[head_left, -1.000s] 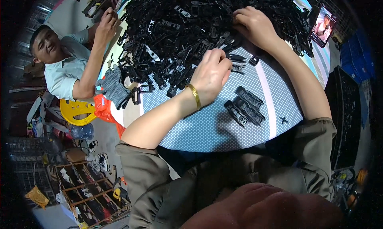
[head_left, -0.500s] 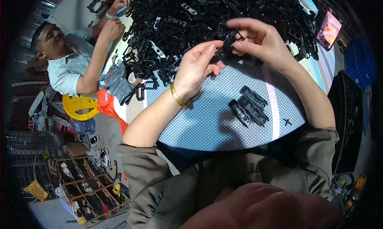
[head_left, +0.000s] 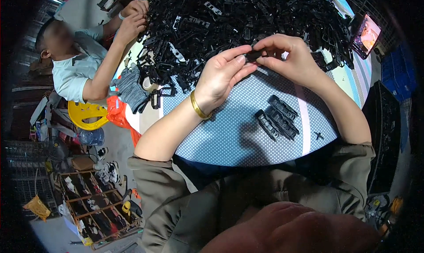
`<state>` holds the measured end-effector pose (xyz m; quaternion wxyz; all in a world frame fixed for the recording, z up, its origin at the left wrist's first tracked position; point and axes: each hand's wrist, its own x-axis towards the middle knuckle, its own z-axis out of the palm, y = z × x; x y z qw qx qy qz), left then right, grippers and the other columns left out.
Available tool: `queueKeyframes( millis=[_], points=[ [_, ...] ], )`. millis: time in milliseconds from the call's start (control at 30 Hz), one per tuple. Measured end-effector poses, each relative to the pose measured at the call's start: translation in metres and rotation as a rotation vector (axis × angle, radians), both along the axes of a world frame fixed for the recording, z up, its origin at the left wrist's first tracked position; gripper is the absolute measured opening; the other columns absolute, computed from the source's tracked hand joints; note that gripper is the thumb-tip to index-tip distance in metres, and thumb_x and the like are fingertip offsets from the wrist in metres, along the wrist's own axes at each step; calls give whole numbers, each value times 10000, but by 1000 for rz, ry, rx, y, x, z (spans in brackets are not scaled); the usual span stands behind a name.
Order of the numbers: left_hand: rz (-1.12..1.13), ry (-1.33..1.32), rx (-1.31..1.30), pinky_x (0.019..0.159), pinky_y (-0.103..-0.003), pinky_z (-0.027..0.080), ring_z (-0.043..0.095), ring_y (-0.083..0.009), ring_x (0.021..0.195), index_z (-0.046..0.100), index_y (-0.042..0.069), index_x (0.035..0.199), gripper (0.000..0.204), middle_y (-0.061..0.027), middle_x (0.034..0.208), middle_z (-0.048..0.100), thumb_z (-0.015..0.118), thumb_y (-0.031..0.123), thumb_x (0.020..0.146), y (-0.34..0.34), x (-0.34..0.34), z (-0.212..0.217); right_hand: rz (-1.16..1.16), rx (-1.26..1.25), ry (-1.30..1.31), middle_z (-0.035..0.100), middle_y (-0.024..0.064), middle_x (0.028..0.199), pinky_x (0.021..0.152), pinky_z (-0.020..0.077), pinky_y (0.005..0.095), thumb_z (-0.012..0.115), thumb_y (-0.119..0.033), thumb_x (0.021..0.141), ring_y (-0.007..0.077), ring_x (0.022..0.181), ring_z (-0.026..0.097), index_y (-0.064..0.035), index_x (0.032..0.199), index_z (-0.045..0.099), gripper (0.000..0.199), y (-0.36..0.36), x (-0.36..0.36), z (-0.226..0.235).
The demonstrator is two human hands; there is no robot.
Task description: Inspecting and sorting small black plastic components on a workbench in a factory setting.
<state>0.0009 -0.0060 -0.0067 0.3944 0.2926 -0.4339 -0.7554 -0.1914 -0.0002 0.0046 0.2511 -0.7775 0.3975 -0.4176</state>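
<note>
Between my two hands, over the near edge of a large heap of black plastic parts (head_left: 247,14), is a small black plastic part (head_left: 253,56). My left hand (head_left: 221,74), with a gold bracelet at its wrist, pinches the part's left end between thumb and fingers. At its right end, the thumb and index finger of my right hand (head_left: 289,56) close on the same part. Its exact shape is mostly covered by my fingers. Below my hands, several similar black parts (head_left: 278,117) lie side by side on the dotted tablecloth (head_left: 212,140).
A small black cross-shaped piece (head_left: 318,135) lies near the table's right edge. On the left are a grey glove (head_left: 131,89), a tape roll (head_left: 149,84) and a red bag (head_left: 118,114). Another person (head_left: 84,72) works at the heap's left; a lit phone (head_left: 366,36) stands at right.
My right hand's fingers have come down and closed on the black part, and my left fingers have drawn in around it. The co-worker's hands have shifted slightly toward the heap.
</note>
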Motion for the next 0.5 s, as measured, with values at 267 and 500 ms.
queueKeyframes(
  millis=[267,500],
  points=[
    [-20,16,31,879,-298,469,556,-190,968,392,-42,1212,361,-138,1091,522,467,75,879,0,1,-1,-71,-392,271,575,86,940,655,438,279,694,-76,640,201,853,534,-75,926,638,291,2,3,-6],
    [-54,46,-1,824,-267,488,583,-154,895,387,-19,1222,385,-109,1002,572,493,42,857,-3,4,2,-69,-703,331,516,109,1128,763,433,377,689,-220,657,283,947,511,-115,973,617,340,-1,4,-8]
  ],
)
